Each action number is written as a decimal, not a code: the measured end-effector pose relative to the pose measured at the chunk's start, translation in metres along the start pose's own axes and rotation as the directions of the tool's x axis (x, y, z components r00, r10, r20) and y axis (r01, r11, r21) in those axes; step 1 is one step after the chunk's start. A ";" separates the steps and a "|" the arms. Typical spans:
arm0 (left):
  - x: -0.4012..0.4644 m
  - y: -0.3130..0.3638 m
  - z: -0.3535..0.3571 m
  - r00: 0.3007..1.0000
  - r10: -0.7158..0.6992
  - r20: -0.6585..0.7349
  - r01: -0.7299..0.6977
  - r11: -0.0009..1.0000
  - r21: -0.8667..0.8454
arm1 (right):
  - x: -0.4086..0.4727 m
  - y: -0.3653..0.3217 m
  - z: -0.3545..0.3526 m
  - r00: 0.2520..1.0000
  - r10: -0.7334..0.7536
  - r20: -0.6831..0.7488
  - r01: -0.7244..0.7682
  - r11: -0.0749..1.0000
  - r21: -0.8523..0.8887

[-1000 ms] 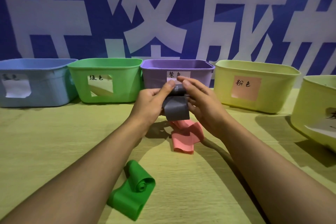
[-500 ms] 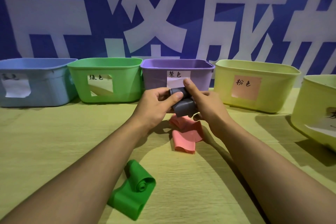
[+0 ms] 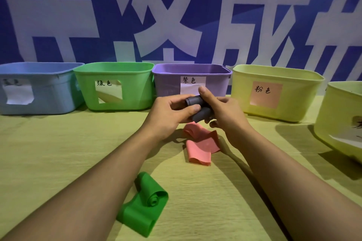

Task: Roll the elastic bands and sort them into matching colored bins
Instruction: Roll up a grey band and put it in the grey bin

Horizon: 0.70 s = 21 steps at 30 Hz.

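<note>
At centre frame the left hand (image 3: 168,114) and right hand (image 3: 223,111) together pinch the grey band (image 3: 197,108), nearly rolled, above the table (image 3: 58,152); a loosened pinch likely lets the elastic uncoil; no grey bin is evident, so misplacement is possible.

The dark grey rolled elastic band (image 3: 197,108) is largely covered by the left hand (image 3: 168,115) and right hand (image 3: 225,115) that hold it, so only its rolled end and part of its underside show. The pale blue plastic bin (image 3: 39,92) is cut off by the left edge, and the writing on its label is too blurred to read. The yellow-green plastic bin (image 3: 340,121) at far right is cut off by the right edge, its label only partly showing. The left forearm hides one end of the green elastic band (image 3: 145,203). The right hand covers the top of the pink elastic band (image 3: 201,143). The bins' insides are mostly out of sight.
</note>
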State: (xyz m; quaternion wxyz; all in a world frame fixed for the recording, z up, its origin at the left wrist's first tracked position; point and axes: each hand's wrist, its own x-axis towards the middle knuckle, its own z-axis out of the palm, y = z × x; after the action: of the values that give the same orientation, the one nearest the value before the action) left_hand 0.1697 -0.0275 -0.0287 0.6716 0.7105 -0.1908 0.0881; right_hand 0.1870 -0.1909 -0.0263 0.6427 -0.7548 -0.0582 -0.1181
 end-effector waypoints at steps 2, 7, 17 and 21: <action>0.000 0.001 -0.001 1.000 -0.016 -0.012 0.016 1.000 -0.023 | 0.001 0.002 0.000 1.000 0.005 0.022 -0.006 1.000 0.021; 0.003 0.001 -0.002 0.993 -0.112 -0.028 0.109 0.989 -0.097 | 0.004 0.003 -0.002 0.995 -0.004 0.105 -0.004 0.997 0.072; 0.003 0.002 -0.002 0.964 -0.251 -0.087 0.245 0.967 -0.076 | 0.002 0.004 0.000 0.971 -0.085 0.224 0.040 0.980 0.195; 0.002 0.004 -0.003 0.962 -0.263 -0.076 0.257 0.963 -0.083 | 0.002 0.005 0.001 0.965 -0.103 0.242 0.058 0.980 0.188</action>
State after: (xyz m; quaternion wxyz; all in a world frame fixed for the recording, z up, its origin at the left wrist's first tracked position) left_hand 0.1702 -0.0251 -0.0244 0.7103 0.7001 -0.0697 0.0225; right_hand 0.1901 -0.1914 -0.0307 0.6902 -0.6996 -0.1802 -0.0421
